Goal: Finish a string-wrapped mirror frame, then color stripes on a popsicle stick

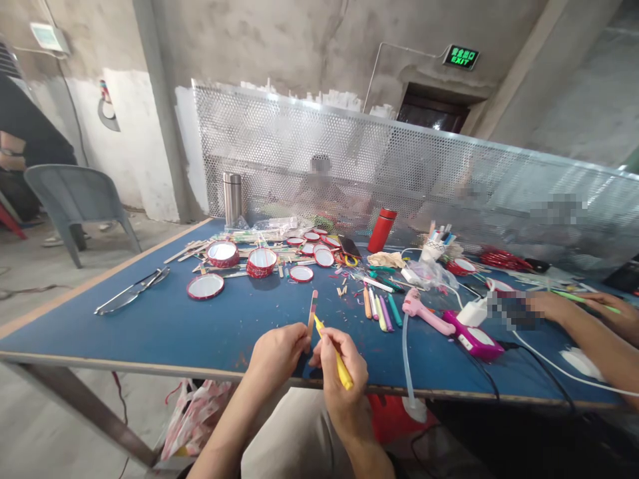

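My left hand (280, 354) is closed on the lower part of a wooden craft stick (313, 307), which stands up from the fingers and has coloured bands near its top. In my right hand (344, 362) is a yellow marker (341, 370), gripped like a pen, its tip at or very close to the stick's edge. Whether the tip touches the wood I cannot tell. Just ahead on the blue table (239, 332) lie several markers (384, 310) in orange, white, purple and green.
Red-rimmed round mirrors (204, 286) and loose sticks (184, 251) spread across the back. Eyeglasses (130, 291) lie at left. A red bottle (382, 229) and steel flask (232, 198) stand by the perforated screen (299, 133). Right are a pink handheld device (426, 313), purple power strip (472, 336) and a co-worker's arm (574, 326).
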`<state>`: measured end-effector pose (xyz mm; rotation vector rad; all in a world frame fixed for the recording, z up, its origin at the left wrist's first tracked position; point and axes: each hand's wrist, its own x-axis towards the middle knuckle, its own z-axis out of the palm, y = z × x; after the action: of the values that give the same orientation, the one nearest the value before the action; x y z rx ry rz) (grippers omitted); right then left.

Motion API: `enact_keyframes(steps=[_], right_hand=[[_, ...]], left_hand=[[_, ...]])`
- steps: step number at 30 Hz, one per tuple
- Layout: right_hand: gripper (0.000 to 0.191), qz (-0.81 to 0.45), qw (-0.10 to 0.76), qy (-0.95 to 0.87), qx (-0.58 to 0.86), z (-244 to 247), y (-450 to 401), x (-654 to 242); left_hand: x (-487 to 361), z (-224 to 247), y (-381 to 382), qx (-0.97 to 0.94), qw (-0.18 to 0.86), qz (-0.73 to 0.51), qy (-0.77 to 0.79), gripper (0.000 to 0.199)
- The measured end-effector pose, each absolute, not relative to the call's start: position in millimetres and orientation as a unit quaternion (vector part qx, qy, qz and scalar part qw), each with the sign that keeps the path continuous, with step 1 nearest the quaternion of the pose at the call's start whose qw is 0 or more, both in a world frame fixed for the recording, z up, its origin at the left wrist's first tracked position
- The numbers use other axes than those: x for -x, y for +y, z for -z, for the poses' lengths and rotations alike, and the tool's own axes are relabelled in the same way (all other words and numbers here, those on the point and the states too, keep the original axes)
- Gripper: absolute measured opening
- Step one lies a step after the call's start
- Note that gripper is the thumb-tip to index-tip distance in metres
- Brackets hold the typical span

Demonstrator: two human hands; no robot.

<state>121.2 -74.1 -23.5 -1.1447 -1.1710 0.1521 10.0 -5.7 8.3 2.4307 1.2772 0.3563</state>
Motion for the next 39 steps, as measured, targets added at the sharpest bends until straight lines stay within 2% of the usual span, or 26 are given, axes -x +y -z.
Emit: enact_keyframes(steps=[5, 13, 22, 39], right_hand=[[0.016, -0.082, 0.659, -0.545, 0.511, 25.8, -74.6, -123.2], [0.016, -0.062, 0.704, -0.492, 0.509, 21.5, -73.9, -119.6], [0.014, -0.006, 0.721, -0.509, 0.47, 23.7, -73.9, -119.5], [0.016, 0.012, 0.637, -0.6, 0.484, 28.6, -77.6, -126.5]], left_hand=[[-10.3, -6.3, -5.5, -0.864, 0.188, -0.137, 0.447, 0.025], [-10.4, -8.0, -5.3, -0.86, 0.192, -0.135, 0.453, 0.024], [3.2, -2.9, -1.8, -0.857, 0.315, -0.206, 0.353, 0.028], [-2.0, -5.2, -7.1, -0.861, 0.263, -0.189, 0.391, 0.027]])
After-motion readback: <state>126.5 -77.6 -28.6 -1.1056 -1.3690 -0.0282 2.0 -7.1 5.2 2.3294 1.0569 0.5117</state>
